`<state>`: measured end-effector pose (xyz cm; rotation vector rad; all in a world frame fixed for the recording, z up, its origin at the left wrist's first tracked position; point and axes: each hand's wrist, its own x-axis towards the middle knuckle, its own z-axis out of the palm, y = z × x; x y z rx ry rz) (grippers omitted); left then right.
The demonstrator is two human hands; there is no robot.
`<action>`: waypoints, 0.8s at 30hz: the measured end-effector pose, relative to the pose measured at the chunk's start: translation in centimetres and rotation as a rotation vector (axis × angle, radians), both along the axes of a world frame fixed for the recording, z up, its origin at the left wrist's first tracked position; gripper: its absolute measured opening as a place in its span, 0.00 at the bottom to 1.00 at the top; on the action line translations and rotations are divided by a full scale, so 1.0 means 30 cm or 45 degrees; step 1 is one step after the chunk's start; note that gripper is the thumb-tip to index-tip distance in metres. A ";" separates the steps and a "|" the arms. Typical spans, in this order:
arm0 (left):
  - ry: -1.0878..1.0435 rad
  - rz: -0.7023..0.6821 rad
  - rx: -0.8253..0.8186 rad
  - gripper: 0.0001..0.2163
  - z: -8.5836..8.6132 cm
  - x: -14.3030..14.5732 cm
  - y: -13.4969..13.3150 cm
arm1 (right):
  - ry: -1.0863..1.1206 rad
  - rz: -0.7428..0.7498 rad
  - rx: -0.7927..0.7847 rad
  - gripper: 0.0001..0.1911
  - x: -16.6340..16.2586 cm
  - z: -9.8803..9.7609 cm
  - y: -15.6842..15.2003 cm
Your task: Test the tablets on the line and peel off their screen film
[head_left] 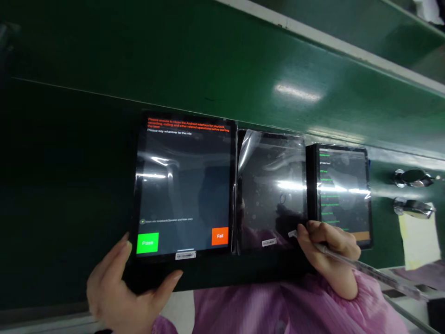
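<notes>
My left hand [127, 290] is spread around the lower left corner of the left tablet [184, 185]. Its fingertips are at the tablet's side edge; the thumb points at the bottom edge. That screen shows a green Pass box, an orange Fail box and text about speaking to the mic. In my right hand [328, 248] is a clear pen [378, 273], slanting down to the right. Thumb and forefinger pinch close to a small white tab [292, 234] on the lower right of the dark middle tablet [267, 199]; whether they grip it I cannot tell.
A third tablet [342, 218], showing a list of green lines, lies to the right. Beyond it are two shiny dark objects, an upper one [413, 177] and a lower one [413, 207], by a yellowish paper [420, 241]. A pale-edged ledge [313, 39] runs along the back of the green bench.
</notes>
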<state>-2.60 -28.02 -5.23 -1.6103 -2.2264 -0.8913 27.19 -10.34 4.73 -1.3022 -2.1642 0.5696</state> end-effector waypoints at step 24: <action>0.017 -0.006 -0.003 0.39 0.002 0.003 0.005 | 0.074 0.093 -0.002 0.24 0.009 -0.005 -0.001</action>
